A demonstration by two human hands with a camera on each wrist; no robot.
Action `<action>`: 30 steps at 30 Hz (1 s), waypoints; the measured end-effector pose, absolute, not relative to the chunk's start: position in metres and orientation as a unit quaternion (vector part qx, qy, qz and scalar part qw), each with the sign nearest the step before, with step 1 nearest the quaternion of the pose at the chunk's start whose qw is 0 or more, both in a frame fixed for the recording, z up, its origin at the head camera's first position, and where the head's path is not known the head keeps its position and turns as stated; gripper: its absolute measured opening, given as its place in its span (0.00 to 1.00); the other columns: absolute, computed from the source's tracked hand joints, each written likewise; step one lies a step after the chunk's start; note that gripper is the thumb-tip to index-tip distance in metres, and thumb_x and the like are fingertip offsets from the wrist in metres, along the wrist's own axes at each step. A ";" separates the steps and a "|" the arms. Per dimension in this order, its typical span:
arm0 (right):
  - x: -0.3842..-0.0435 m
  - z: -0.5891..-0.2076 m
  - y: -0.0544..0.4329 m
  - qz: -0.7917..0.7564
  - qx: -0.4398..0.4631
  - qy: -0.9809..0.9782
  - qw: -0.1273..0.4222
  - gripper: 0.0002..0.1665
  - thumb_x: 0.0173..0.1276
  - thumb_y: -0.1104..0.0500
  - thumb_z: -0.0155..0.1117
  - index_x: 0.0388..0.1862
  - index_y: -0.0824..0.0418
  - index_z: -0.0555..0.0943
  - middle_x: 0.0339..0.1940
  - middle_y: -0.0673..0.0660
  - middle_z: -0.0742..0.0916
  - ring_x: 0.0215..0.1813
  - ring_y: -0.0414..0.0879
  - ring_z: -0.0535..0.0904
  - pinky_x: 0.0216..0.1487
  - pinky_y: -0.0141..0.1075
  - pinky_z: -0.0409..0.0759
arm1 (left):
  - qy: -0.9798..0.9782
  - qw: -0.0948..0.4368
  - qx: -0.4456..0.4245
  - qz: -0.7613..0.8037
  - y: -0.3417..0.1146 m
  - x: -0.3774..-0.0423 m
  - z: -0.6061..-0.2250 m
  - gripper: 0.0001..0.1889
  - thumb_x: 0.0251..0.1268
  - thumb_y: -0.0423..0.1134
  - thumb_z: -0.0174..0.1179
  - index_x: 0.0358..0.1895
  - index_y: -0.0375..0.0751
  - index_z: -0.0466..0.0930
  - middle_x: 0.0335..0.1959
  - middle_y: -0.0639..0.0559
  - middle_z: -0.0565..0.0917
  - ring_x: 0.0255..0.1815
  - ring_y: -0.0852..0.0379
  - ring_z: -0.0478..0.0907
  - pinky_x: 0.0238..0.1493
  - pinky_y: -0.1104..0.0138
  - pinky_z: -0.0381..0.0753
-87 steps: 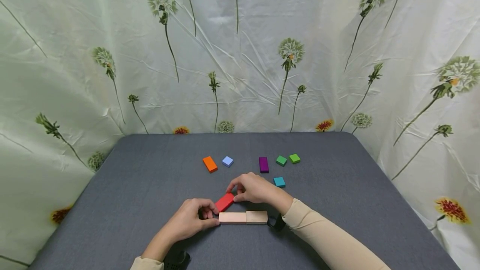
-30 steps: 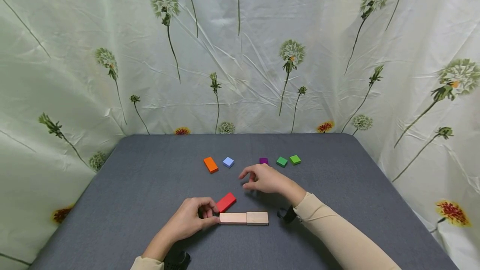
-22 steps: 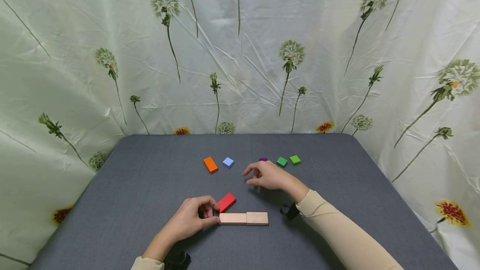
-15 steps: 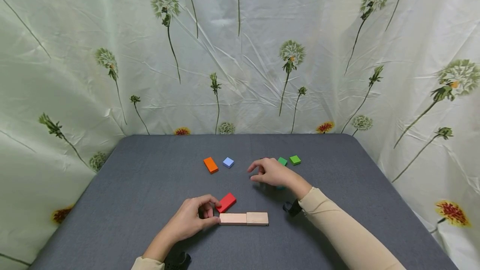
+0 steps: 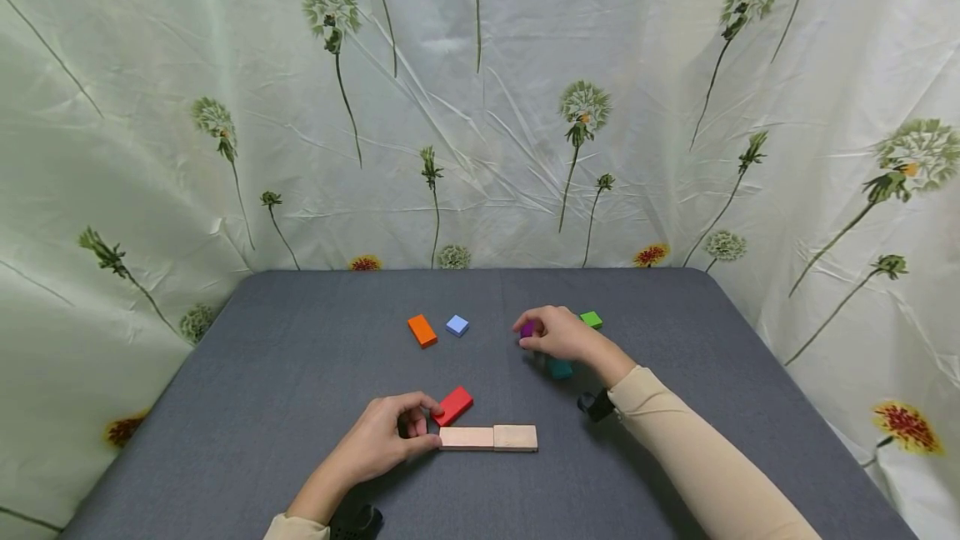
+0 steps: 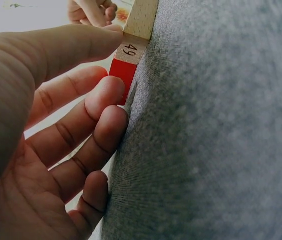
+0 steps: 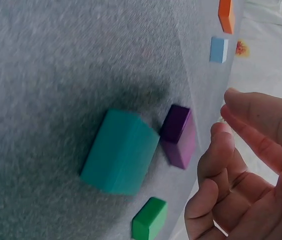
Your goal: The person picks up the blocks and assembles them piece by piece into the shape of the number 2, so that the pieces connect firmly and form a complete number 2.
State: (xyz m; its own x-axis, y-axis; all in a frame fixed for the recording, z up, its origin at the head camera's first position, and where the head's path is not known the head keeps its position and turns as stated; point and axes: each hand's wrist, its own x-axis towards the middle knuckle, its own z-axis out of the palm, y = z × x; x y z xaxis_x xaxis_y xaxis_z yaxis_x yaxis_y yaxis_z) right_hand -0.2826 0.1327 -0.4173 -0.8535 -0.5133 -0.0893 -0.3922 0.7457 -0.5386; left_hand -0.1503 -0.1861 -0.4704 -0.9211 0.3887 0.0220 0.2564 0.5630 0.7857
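- Left hand (image 5: pixel 382 440): fingers loosely bent, thumb spread from them; it enclosed nothing. The fingertips rested against the red block (image 5: pixel 454 406) and the thumb against the end of the left pale block (image 5: pixel 467 438).
- Right hand (image 5: pixel 558 336): thumb and fingers parted, nothing held; it hung near the purple block (image 7: pixel 178 135), with a gap visible in the right wrist view.
- Red block: lay aslant behind the left pale block, meeting it near its left end.
- Right pale block (image 5: pixel 515 437): lay end to end with the left, the 2 touching.
- Teal block (image 7: pixel 121 152): lay below the right hand, near the purple block; the green block (image 7: pixel 149 219) also lay nearby.
- Light green block (image 5: pixel 592 320): lay beyond the right hand.
- Orange block (image 5: pixel 422 331) and light blue block (image 5: pixel 457 325): lay near each other, farther back on the grey table (image 5: pixel 300 357).
- Flower-printed cloth (image 5: pixel 510 123): hung behind the table.
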 end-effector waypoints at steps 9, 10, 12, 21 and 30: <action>-0.286 -0.421 0.139 -0.250 -0.227 0.936 0.104 0.15 0.78 0.61 0.68 0.60 0.59 0.87 0.31 0.53 0.83 0.30 0.42 0.72 0.33 0.34 0.70 | 0.879 0.081 0.181 0.433 -0.187 -0.151 -0.471 0.14 0.63 0.44 0.79 0.49 0.50 0.87 0.29 0.61 0.81 0.28 0.67 0.74 0.29 0.71 0.73; -0.286 -0.420 0.139 -0.249 -0.224 0.936 0.103 0.15 0.78 0.61 0.68 0.60 0.59 0.87 0.31 0.53 0.83 0.31 0.42 0.72 0.34 0.35 0.70 | 0.879 0.081 0.180 0.434 -0.187 -0.150 -0.471 0.14 0.63 0.44 0.79 0.49 0.50 0.87 0.28 0.61 0.81 0.28 0.67 0.75 0.29 0.71 0.73; -0.286 -0.420 0.140 -0.247 -0.222 0.938 0.102 0.15 0.78 0.61 0.68 0.60 0.59 0.87 0.32 0.53 0.82 0.31 0.43 0.72 0.34 0.35 0.70 | 0.879 0.080 0.180 0.434 -0.187 -0.150 -0.471 0.14 0.63 0.44 0.79 0.49 0.50 0.88 0.28 0.61 0.80 0.28 0.67 0.75 0.29 0.71 0.73; -0.289 -0.421 0.146 -0.247 -0.212 0.940 0.100 0.14 0.78 0.63 0.68 0.59 0.59 0.87 0.28 0.52 0.81 0.28 0.42 0.71 0.34 0.34 0.70 | 0.880 0.078 0.180 0.433 -0.186 -0.150 -0.472 0.14 0.62 0.44 0.80 0.48 0.51 0.88 0.28 0.61 0.80 0.28 0.67 0.75 0.29 0.71 0.73; -0.294 -0.423 0.150 -0.249 -0.203 0.942 0.098 0.15 0.77 0.64 0.68 0.60 0.58 0.87 0.38 0.56 0.88 0.35 0.45 0.77 0.37 0.36 0.75 | 0.880 0.077 0.181 0.432 -0.186 -0.150 -0.472 0.14 0.63 0.44 0.80 0.48 0.51 0.88 0.28 0.61 0.81 0.28 0.67 0.75 0.29 0.71 0.73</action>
